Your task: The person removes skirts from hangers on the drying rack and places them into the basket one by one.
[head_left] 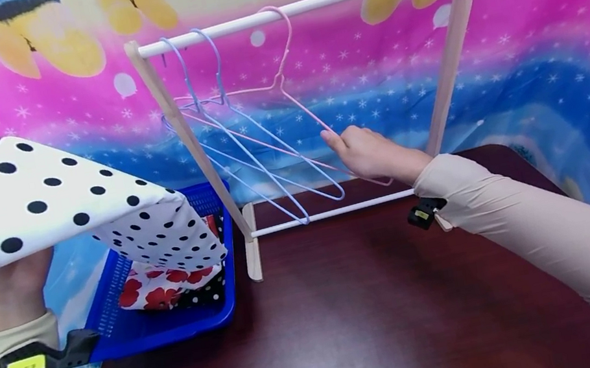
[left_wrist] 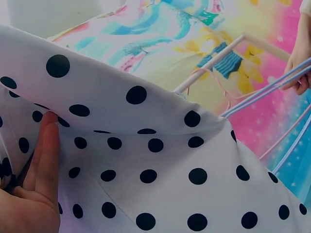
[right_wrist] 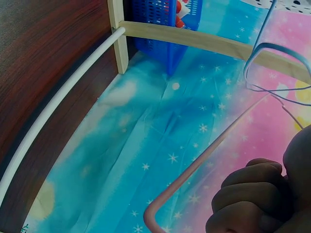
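A white cloth with black polka dots [head_left: 34,184] drapes over my raised left hand [head_left: 0,295], and part of it hangs over a basket. In the left wrist view, straight fingers [left_wrist: 46,165] press up against the cloth's underside; the rest of that hand is partly hidden. My right hand [head_left: 368,148] grips a pink hanger [head_left: 307,109] by its sloping side, close to the lower corner. That hanger's hook goes over the top bar of a small rack [head_left: 322,2]. Curled fingers [right_wrist: 250,194] show in the right wrist view beside the pink wire.
Two blue hangers [head_left: 186,71] hang at the rack's left end. The blue basket [head_left: 179,333] beside the rack holds a red-flowered cloth [head_left: 157,292] and a black dotted cloth [head_left: 210,291]. The rack stands on a dark wooden table [head_left: 343,320] before a patterned backdrop [head_left: 567,116].
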Action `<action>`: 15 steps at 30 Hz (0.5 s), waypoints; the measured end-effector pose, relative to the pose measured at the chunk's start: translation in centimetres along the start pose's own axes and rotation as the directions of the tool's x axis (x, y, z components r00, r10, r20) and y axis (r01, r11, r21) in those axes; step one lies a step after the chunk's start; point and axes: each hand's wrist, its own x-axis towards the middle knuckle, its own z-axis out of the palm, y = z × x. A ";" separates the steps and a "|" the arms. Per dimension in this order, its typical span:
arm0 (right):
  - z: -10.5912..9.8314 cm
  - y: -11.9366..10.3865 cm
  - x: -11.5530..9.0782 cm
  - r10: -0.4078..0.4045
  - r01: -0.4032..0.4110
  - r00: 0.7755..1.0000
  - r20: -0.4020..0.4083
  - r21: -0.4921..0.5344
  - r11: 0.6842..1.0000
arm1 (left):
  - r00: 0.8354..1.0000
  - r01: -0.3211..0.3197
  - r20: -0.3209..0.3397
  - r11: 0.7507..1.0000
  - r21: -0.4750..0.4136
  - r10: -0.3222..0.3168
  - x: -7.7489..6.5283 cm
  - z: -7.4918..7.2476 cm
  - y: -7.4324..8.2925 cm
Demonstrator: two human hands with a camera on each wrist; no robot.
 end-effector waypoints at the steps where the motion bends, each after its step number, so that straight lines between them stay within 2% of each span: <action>1: 0.0 0.0 0.0 0.000 0.000 1.000 0.003 -0.001 1.000 | 1.000 0.000 0.024 1.000 -0.009 0.001 0.0 0.1 0.0; 4: 0.0 0.0 -0.1 0.006 -0.005 1.000 0.010 -0.003 1.000 | 0.998 -0.002 0.063 1.000 0.006 0.002 0.3 0.1 -0.1; 6: -0.1 0.0 -0.1 0.007 -0.007 1.000 0.014 -0.002 1.000 | 0.999 -0.007 0.053 1.000 -0.003 0.007 0.6 0.0 -0.1; 10: 0.0 0.0 0.0 0.005 -0.005 1.000 0.006 0.003 1.000 | 1.000 -0.020 -0.004 0.999 -0.031 0.019 1.4 0.1 0.2; 15: 0.0 -0.1 0.0 0.006 -0.006 1.000 0.002 0.004 1.000 | 0.998 -0.041 -0.054 0.999 0.024 0.042 2.2 0.1 0.6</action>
